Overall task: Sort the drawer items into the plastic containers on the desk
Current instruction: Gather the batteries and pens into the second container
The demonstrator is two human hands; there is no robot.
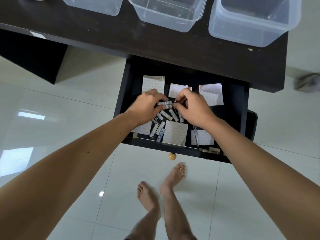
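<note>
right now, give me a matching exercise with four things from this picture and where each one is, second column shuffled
Things:
1. batteries
2. plastic containers
3. round knob
4. metal tweezers

Places:
A. on the outer front of the drawer
B. on the dark desk top
C. piled in the drawer's middle, under both hands
D. lying across a paper packet at the drawer's front right

Pairs: 1-C, 2-B, 3-A, 4-D

floor [242,196]: glossy white tiles, window glare | desk [103,37]: dark wood | grey cloth [307,83]: on floor, right
</note>
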